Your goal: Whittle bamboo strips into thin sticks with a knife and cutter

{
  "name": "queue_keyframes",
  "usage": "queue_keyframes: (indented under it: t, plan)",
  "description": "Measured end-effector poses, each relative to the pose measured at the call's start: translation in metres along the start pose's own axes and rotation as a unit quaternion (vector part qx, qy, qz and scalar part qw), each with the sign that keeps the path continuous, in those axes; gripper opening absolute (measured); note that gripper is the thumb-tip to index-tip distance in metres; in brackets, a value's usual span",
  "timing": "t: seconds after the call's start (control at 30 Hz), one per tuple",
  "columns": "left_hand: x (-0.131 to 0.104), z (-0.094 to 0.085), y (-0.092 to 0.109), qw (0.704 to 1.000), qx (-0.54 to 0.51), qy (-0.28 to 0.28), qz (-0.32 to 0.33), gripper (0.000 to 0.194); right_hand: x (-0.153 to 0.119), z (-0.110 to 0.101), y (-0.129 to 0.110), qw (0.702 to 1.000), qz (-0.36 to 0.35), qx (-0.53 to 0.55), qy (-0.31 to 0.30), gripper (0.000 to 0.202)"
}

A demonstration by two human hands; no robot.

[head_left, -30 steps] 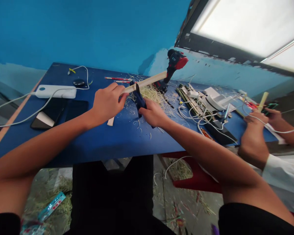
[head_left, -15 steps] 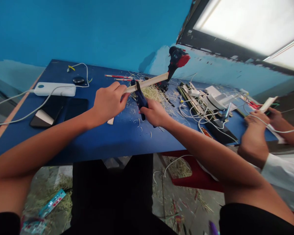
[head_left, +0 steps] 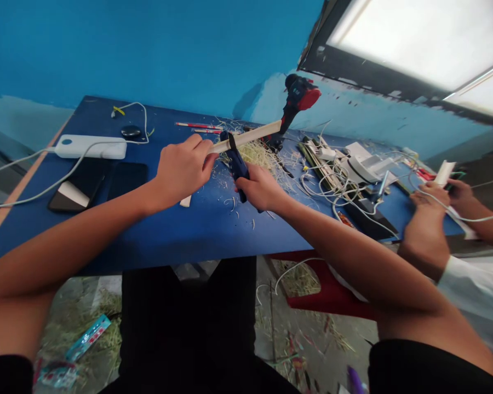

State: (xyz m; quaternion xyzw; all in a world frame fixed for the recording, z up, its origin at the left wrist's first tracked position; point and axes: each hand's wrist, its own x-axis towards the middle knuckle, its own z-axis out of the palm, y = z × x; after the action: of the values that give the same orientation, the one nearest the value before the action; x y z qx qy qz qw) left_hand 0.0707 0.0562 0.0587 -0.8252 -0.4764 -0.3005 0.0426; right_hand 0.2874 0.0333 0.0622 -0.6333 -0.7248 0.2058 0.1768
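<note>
My left hand (head_left: 184, 167) is closed around the near end of a pale bamboo strip (head_left: 258, 132), which slants up to the right above the table. In my right hand (head_left: 263, 187) is a dark blue hand tool (head_left: 236, 158), gripped by its handle. Its black upper end lies across the strip, just beyond my left fingers. The cutting edge, if it has one, cannot be made out. Beneath and behind the strip lies a heap of thin pale shavings (head_left: 261, 156). A short pale offcut (head_left: 185, 201) rests below my left hand.
A black-and-red cordless drill (head_left: 299, 96) stands behind the strip. Phones (head_left: 80, 186) and a white power bank (head_left: 92, 147) with a cable lie left. Tangled white cables (head_left: 332, 180) and bamboo pieces lie right. A co-worker's hands (head_left: 433, 194) hold another pale piece at far right.
The view has shifted very slightly. My hands, the strip and the tool stay almost in place. The co-worker's pale piece has tilted more upright.
</note>
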Motion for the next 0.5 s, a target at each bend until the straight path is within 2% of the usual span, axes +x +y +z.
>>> queue_keyframes:
  t: [0.5]
  plan:
    - [0.0022, 0.0054, -0.0064, 1.000, -0.024, 0.015, 0.005, 0.027, 0.0001, 0.0009, -0.0040, 1.000, -0.008, -0.010, 0.006, 0.010]
